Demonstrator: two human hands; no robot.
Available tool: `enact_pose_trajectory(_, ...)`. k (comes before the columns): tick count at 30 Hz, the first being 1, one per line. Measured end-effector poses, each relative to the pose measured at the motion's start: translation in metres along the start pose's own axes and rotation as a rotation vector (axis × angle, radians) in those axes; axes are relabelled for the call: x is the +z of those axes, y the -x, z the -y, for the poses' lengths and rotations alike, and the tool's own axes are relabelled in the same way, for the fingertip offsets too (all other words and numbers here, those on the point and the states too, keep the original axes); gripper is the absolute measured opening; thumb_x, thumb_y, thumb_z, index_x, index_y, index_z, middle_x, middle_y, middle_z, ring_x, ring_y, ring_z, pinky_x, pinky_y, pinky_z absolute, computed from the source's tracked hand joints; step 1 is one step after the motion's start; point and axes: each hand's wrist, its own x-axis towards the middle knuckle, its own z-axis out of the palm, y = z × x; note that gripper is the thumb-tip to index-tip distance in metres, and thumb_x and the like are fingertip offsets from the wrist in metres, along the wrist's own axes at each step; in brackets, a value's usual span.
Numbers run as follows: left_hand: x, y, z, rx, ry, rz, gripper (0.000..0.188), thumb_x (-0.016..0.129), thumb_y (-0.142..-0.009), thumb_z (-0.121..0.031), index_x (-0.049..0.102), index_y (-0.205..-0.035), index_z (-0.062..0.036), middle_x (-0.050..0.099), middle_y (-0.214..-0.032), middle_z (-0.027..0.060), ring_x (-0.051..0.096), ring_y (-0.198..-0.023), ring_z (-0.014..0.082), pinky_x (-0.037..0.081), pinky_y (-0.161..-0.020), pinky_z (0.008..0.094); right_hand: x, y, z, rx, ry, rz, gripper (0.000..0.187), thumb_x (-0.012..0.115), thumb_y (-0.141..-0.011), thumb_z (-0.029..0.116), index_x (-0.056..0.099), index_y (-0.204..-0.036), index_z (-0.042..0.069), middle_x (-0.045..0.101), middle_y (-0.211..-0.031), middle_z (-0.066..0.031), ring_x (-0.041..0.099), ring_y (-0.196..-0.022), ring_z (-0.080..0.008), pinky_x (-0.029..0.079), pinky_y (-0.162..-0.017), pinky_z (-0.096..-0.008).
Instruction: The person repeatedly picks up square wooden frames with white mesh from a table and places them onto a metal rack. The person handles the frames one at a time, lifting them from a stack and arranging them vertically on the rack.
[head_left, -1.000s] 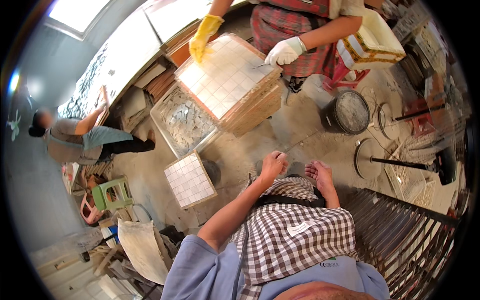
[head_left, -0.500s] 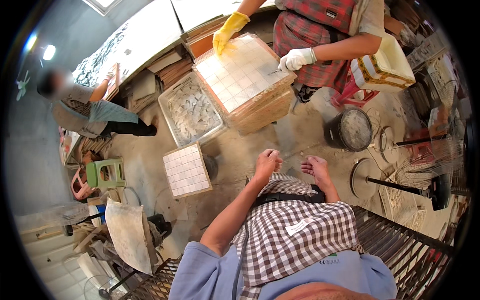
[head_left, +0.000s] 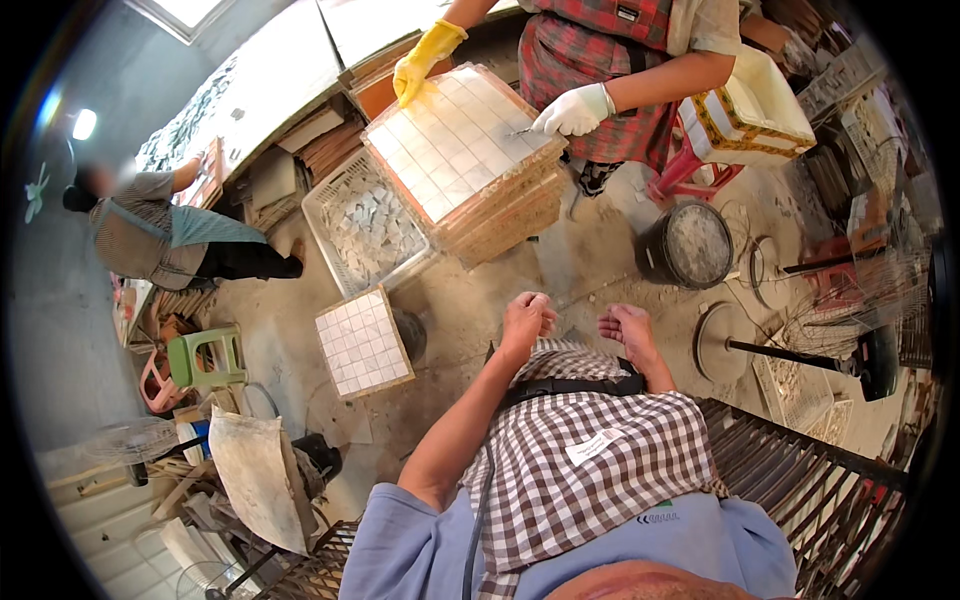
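In front of my checked apron (head_left: 590, 450), both my hands are raised and apart. My left hand (head_left: 527, 325) has its fingers curled in, with nothing seen in it. A short gap away, my right hand (head_left: 628, 328) also has its fingers folded loosely toward the palm, and no object shows in it. Left of my hands, a small board of square tiles (head_left: 363, 342) rests on a dark support. Beyond it, a co-worker in a yellow glove (head_left: 425, 65) and a white glove (head_left: 577, 110) works over a larger tiled board (head_left: 460, 140) on a stack of boards.
A white crate (head_left: 322, 215) of tile pieces stands beside the stack. To the right are a black bucket (head_left: 690, 245), a foam box (head_left: 750, 115) on a red stool and a fan (head_left: 875, 365). A green stool (head_left: 205, 358) and another person (head_left: 150, 235) are at left.
The surroundings have shifted slightly left in view. My hands keep nearly the same pose, and the co-worker's gloved hands stay at the large tiled board.
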Motion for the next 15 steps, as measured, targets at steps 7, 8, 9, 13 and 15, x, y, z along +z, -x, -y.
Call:
enact_pose_trajectory(7,-0.001,0.002,0.001,0.004,0.013,-0.015,0.023,0.051,-0.09,-0.021,0.058,-0.095,-0.0003,0.062,-0.073,0.0096,0.055,-0.054,0.014,0.045,-0.048,0.027,0.003,0.003,0.004,0.009,0.017,-0.003,0.029,0.052,-0.093,0.017,0.052,-0.112,-0.004,0.065,-0.091,-0.015,0.065,-0.076,-0.0199,0.055,-0.067,-0.0302)
enact_pose_trajectory(8,-0.003,0.002,0.001,0.008,0.007,-0.016,0.023,0.051,-0.091,-0.021,0.058,-0.095,-0.0004,0.062,-0.073,0.0096,0.055,-0.054,0.014,0.045,-0.048,0.027,0.003,0.003,0.003,0.01,0.018,-0.001,0.029,0.052,-0.093,0.017,0.052,-0.112,-0.005,0.065,-0.091,-0.0151,0.065,-0.076,-0.0199,0.055,-0.067,-0.0302)
enact_pose_trajectory(9,-0.004,0.003,-0.001,0.014,0.0,-0.017,0.023,0.05,-0.091,-0.021,0.058,-0.095,-0.0005,0.062,-0.073,0.0095,0.055,-0.054,0.014,0.044,-0.048,0.0271,0.005,0.004,0.004,0.01,0.01,-0.007,0.029,0.053,-0.092,0.017,0.053,-0.111,-0.005,0.065,-0.091,-0.0152,0.064,-0.076,-0.02,0.055,-0.067,-0.0306)
enact_pose_trajectory(13,-0.007,0.007,-0.004,0.001,-0.019,-0.041,0.024,0.051,-0.09,-0.021,0.058,-0.097,0.0001,0.063,-0.076,0.0108,0.055,-0.055,0.0145,0.044,-0.05,0.0275,0.01,0.007,0.005,0.01,0.0,-0.004,0.03,0.055,-0.09,0.018,0.055,-0.109,-0.006,0.064,-0.092,-0.0155,0.064,-0.077,-0.0205,0.055,-0.068,-0.0314)
enact_pose_trajectory(15,-0.008,0.009,-0.004,-0.005,-0.032,-0.053,0.027,0.052,-0.089,-0.022,0.058,-0.101,0.0017,0.065,-0.08,0.0142,0.055,-0.056,0.0156,0.045,-0.053,0.0278,0.01,0.007,0.005,0.015,0.005,0.004,0.031,0.055,-0.09,0.017,0.055,-0.109,-0.006,0.064,-0.092,-0.0157,0.064,-0.077,-0.0206,0.055,-0.068,-0.0313)
